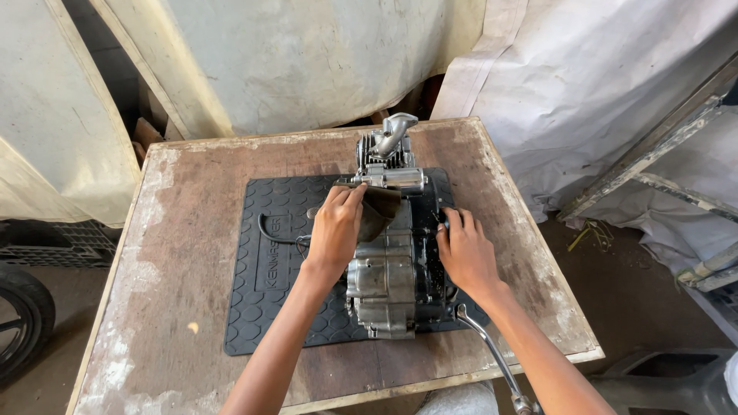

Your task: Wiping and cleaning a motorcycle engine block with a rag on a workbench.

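Both forearms reach up from the near edge, and close by the right one a chrome kick-start lever [492, 355] juts toward the camera from the engine's near right corner. Far out to the left of the left hand, a black tyre [21, 319] stands on the floor beside the table, with a dark plastic crate [58, 244] behind it. A worn wooden table [173, 269] carries a black rubber mat [265, 253] with a hexagon pattern, which spreads out left of the left hand. On the mat just beside that hand lies a thin black cable [278, 234]. Left hand [336, 229] is closed, fingers curled, pressing a dark brown rag [382, 211] against the upper part of the motorcycle engine [384, 280]. This grey metal engine sits on the mat between the two hands, its cylinder head and curved intake pipe [394, 132] pointing away beyond the fingertips. Right hand [466, 252] lies flat and open on the engine's dark right side, fingers spread, gripping nothing. Right of it, past the table edge, pale tarpaulin [584, 92] hangs, and a weathered wooden frame [669, 165] leans across it
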